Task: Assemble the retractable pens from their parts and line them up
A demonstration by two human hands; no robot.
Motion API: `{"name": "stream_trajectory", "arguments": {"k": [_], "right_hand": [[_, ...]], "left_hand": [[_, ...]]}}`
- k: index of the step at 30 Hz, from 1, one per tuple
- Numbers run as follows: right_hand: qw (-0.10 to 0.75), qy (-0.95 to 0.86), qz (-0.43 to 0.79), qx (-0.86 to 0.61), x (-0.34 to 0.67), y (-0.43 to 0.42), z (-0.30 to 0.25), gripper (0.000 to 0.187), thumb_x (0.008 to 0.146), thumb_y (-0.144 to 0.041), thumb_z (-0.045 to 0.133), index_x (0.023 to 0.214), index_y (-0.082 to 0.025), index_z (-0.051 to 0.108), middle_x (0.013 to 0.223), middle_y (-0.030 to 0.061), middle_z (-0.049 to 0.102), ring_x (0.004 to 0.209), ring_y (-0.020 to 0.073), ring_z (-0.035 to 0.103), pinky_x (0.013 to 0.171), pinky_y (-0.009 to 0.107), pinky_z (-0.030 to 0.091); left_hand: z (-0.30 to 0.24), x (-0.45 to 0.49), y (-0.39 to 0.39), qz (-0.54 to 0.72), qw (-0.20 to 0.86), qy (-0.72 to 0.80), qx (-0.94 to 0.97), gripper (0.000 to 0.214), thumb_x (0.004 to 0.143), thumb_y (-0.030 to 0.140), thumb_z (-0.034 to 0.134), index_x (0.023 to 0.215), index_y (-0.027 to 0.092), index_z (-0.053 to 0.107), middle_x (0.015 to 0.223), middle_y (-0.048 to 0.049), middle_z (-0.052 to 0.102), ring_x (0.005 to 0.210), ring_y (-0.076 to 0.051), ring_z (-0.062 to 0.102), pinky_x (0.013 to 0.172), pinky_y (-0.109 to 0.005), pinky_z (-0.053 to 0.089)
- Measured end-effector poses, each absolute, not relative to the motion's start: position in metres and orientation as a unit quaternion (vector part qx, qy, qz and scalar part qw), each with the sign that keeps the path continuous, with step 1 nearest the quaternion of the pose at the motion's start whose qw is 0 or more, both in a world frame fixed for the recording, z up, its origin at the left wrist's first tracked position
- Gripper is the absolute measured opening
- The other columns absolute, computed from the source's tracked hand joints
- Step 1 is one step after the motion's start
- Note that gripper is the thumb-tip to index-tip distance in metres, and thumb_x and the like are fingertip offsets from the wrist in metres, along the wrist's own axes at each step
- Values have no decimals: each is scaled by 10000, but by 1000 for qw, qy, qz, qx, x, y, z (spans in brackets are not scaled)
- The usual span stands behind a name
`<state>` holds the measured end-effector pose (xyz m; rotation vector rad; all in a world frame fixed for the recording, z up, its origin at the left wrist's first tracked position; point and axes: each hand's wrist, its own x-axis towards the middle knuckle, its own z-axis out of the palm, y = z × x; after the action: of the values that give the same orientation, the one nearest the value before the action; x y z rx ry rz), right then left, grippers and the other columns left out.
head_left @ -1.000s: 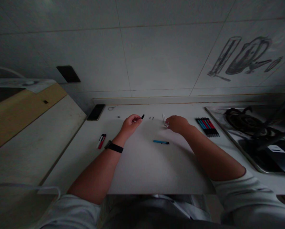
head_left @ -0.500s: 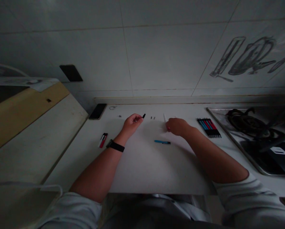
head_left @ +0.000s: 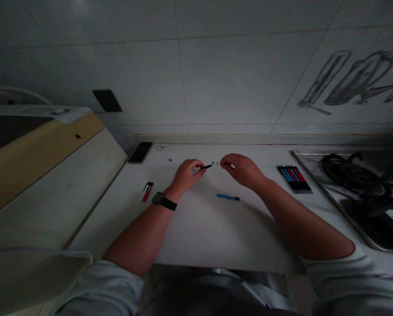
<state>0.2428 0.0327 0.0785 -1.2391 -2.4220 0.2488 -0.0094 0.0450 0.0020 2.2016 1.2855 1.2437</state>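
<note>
My left hand [head_left: 187, 174], a watch on its wrist, is closed on a short black pen part [head_left: 207, 166] that points right. Facing it, my right hand [head_left: 241, 169] pinches a thin pale stick that looks like a pen refill [head_left: 220, 164]; most of it is hidden by the fingers. The ends of the two parts are close together but apart. Small dark pieces [head_left: 212, 163] lie on the table just beyond the gap between my hands. Nearer to me, a blue pen [head_left: 227, 197] with a black end lies flat.
Several blue, red and black pens [head_left: 294, 179] lie in a row at right, beside a metal-rimmed hob [head_left: 318, 193]. At left are a red and a white pen [head_left: 147, 192], a phone [head_left: 140, 152], a ring-like item [head_left: 160, 148] and a tiny metallic piece [head_left: 170, 159]. A large box-like unit [head_left: 94, 162] borders the left.
My right hand has lifted the thin pale stick off the table and swung it left toward the black part. My left hand has turned the black part to point right. The view has shifted slightly.
</note>
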Motion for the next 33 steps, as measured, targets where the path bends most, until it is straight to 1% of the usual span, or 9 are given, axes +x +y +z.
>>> {"name": "stream_trajectory", "arguments": {"k": [4,11,15,22,25,27,31,33], "right_hand": [[195,-868,91,-447,241,31,76,222,1012,-235,527,1098,-213,730,1122,96,748,1009,225,665,909,314,453],[176,-873,81,-448,240,30,73,233,1021,-244,522,1095,-220,741,1113,88,749,1006,224,669,885,299,446],[172,-874,70,-448,239,30,70,219,1018,-228,536,1089,-229,743,1123,77,746,995,210,675,862,285,449],[190,-885,51,-422,235,31,60,142,968,-147,609,1017,-223,719,1030,60,748,922,202,673,795,285,441],[202,-889,51,-407,233,31,52,137,969,-151,624,1046,-225,709,1022,58,742,893,195,670,777,285,443],[209,-893,57,-394,233,32,49,156,972,-171,637,1104,-228,697,1048,63,736,891,194,671,786,292,457],[233,-887,58,-394,238,34,50,334,954,-246,694,1282,-244,631,1146,78,718,941,215,682,833,323,491],[245,-877,41,-412,242,36,54,362,938,-264,712,1289,-239,626,1155,85,715,961,230,682,847,338,493]], "left_hand": [[2,-9,44,422,138,435,783,59,888,257,757,934,246,721,948,-50,736,948,-237,644,894,-374,473],[8,-6,39,413,143,430,790,59,877,221,763,922,245,733,942,-53,741,937,-247,640,901,-389,466],[7,-7,41,399,119,418,808,62,886,223,762,931,239,722,954,-54,745,948,-244,649,908,-392,472],[7,-4,38,373,72,381,843,78,912,242,768,931,217,697,927,-27,747,940,-214,662,905,-374,489],[8,-3,35,371,74,376,846,88,912,249,773,927,215,694,925,-28,748,938,-213,667,906,-372,497],[8,-3,35,368,78,379,845,82,914,247,771,923,216,695,933,-31,751,942,-214,675,911,-376,501],[7,-5,38,396,83,398,823,76,908,218,774,929,215,701,942,-28,755,933,-207,677,899,-366,508],[6,-7,40,413,78,415,807,71,906,207,771,937,214,707,931,-28,751,922,-204,670,880,-358,511]]}}
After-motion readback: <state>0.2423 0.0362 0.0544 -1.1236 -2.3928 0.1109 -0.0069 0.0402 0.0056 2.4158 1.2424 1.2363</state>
